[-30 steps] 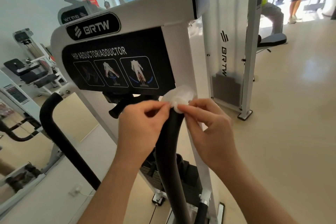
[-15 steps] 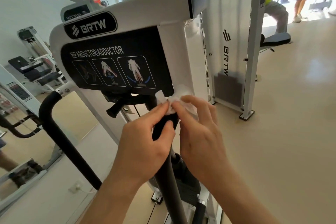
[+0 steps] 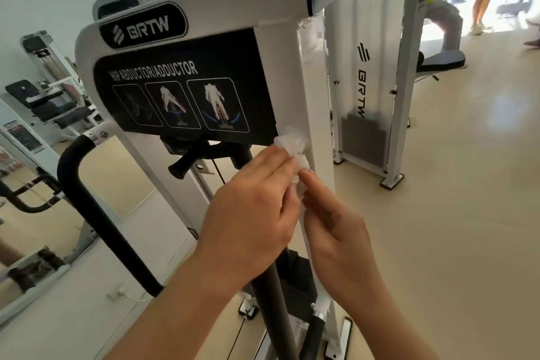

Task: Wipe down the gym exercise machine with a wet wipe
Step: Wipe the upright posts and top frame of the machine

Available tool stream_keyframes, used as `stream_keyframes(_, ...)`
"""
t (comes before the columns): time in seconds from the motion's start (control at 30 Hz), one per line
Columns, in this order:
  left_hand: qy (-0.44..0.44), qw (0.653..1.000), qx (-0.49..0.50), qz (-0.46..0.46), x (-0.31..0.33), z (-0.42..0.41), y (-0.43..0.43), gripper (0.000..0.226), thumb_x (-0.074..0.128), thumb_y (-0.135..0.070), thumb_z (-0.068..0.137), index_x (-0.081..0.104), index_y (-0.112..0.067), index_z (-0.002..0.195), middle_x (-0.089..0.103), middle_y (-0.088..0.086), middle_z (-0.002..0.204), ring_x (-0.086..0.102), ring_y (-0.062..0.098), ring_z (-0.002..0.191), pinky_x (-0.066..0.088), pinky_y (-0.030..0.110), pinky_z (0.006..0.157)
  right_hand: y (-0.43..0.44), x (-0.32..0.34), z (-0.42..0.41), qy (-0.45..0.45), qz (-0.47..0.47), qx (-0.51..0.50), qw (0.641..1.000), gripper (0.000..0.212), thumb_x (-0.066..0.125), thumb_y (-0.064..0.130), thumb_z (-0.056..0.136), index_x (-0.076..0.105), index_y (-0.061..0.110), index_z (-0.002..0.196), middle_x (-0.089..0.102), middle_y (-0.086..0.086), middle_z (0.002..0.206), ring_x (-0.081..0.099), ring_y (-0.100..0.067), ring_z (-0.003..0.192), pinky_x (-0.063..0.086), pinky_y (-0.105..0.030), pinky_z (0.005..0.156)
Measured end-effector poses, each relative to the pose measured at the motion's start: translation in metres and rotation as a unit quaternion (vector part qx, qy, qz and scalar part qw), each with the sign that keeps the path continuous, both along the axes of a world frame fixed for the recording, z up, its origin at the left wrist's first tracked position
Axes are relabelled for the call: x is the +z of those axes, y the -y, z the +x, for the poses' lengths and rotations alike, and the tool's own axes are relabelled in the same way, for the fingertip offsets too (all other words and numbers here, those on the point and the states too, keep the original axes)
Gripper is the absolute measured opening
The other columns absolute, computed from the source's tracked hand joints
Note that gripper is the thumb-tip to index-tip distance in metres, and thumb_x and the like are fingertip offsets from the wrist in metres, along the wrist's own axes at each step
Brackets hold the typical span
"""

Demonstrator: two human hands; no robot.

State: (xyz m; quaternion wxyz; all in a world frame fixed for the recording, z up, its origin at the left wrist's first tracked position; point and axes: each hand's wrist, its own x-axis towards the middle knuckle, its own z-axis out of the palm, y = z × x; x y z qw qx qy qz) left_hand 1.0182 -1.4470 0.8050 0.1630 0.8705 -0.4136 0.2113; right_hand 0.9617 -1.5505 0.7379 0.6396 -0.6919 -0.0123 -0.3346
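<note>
Now bunching the wet wipe [image 3: 292, 144] against the white upright [image 3: 280, 82] just right of the bottom corner of the placard [image 3: 181, 96], no longer on top of the black bar [image 3: 270, 286] under the placard like half a second back. Pressing it there with the left hand [image 3: 251, 210], fingers flat and tight together, thumb out of sight. Pinching the wipe's lower tail with the right hand [image 3: 336, 234], fingertips [image 3: 309, 180] closed on it, just below the placard.
</note>
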Motion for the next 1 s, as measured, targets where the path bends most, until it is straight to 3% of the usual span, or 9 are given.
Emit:
stream_keyframes(0.13,-0.218,0.968,0.047,-0.112,0.023,0.028,0.008,0.036,0.053,-0.036,0.097,0.056,-0.031,0.133,0.06,-0.01,0.13,0.056,0.006,0.117,0.043,0.025,0.102,-0.002,0.006,0.009,0.015,-0.058,-0.08,0.995,0.048,0.053,-0.003,0.094,0.051,0.027,0.132,0.058,0.022,0.122,0.055,0.011,0.112,0.045,-0.01,0.093)
stream_keyframes(0.2,-0.284,0.94,0.031,-0.185,0.027,0.036,0.005,0.028,0.061,-0.032,0.093,0.066,-0.031,0.12,0.067,-0.014,0.114,0.062,0.002,0.104,0.053,0.029,0.093,0.006,0.009,0.013,0.007,-0.041,-0.104,0.994,0.033,0.061,0.007,0.094,0.064,0.024,0.121,0.068,0.014,0.108,0.065,-0.001,0.097,0.054,-0.019,0.084)
stream_keyframes(0.4,-0.27,0.939,-0.023,-0.213,0.023,0.038,-0.008,0.016,0.074,-0.026,0.08,0.069,-0.038,0.089,0.066,-0.017,0.092,0.061,-0.003,0.091,0.052,0.013,0.076,0.028,0.029,0.01,0.008,-0.065,-0.09,0.994,0.027,0.068,0.01,0.089,0.067,0.028,0.109,0.071,0.01,0.095,0.069,-0.009,0.085,0.056,-0.018,0.075)
stream_keyframes(0.5,-0.343,0.901,-0.051,-0.259,0.022,0.045,-0.005,0.013,0.074,-0.028,0.079,0.073,-0.034,0.091,0.069,-0.014,0.088,0.065,0.001,0.087,0.055,0.017,0.071,0.02,0.035,0.017,-0.001,-0.106,-0.079,0.991,0.026,0.067,0.018,0.088,0.064,0.038,0.105,0.068,0.013,0.092,0.065,-0.007,0.086,0.052,-0.014,0.073)
stream_keyframes(0.57,-0.354,0.9,-0.058,-0.247,0.024,0.056,0.006,0.016,0.074,-0.031,0.081,0.073,-0.033,0.097,0.068,-0.016,0.093,0.063,-0.003,0.09,0.054,0.014,0.072,0.018,0.036,0.025,-0.017,-0.104,-0.092,0.99,0.026,0.068,0.02,0.088,0.064,0.039,0.105,0.068,0.011,0.094,0.065,-0.007,0.087,0.053,-0.015,0.073)
stream_keyframes(0.67,-0.297,0.932,-0.054,-0.203,0.027,0.071,0.021,0.016,0.071,-0.035,0.085,0.073,-0.032,0.101,0.061,-0.026,0.088,0.052,-0.022,0.081,0.041,-0.003,0.066,0.023,0.037,0.033,-0.037,-0.063,-0.126,0.989,0.026,0.071,0.018,0.086,0.066,0.036,0.105,0.071,0.011,0.094,0.067,-0.005,0.087,0.052,-0.013,0.074)
stream_keyframes(0.83,-0.082,0.978,-0.073,-0.176,0.012,0.055,0.005,0.021,0.061,-0.032,0.09,0.073,-0.02,0.104,0.062,-0.009,0.095,0.054,0.001,0.083,0.044,0.011,0.074,0.029,0.039,0.026,-0.081,-0.101,-0.107,0.986,0.017,0.071,0.013,0.085,0.074,0.021,0.1,0.073,0.003,0.084,0.068,-0.013,0.079,0.053,-0.018,0.072)
stream_keyframes(0.93,0.056,0.982,-0.089,-0.155,0.001,0.036,-0.007,0.018,0.064,-0.023,0.088,0.073,-0.01,0.096,0.064,0.002,0.089,0.056,0.014,0.08,0.048,0.026,0.071,0.049,0.044,0.013,-0.159,-0.132,0.008,0.978,0.014,0.07,0.011,0.087,0.074,0.02,0.098,0.072,-0.001,0.086,0.067,-0.022,0.079,0.055,-0.027,0.073)
stream_keyframes(1.0,0.136,0.98,-0.075,-0.125,-0.01,0.023,-0.008,0.013,0.07,-0.017,0.088,0.073,-0.007,0.095,0.065,0.007,0.087,0.057,0.023,0.08,0.045,0.034,0.073,0.069,0.04,0.008,-0.194,-0.089,0.091,0.973,0.02,0.069,0.003,0.087,0.072,0.018,0.1,0.071,-0.009,0.093,0.066,-0.027,0.084,0.053,-0.029,0.075)
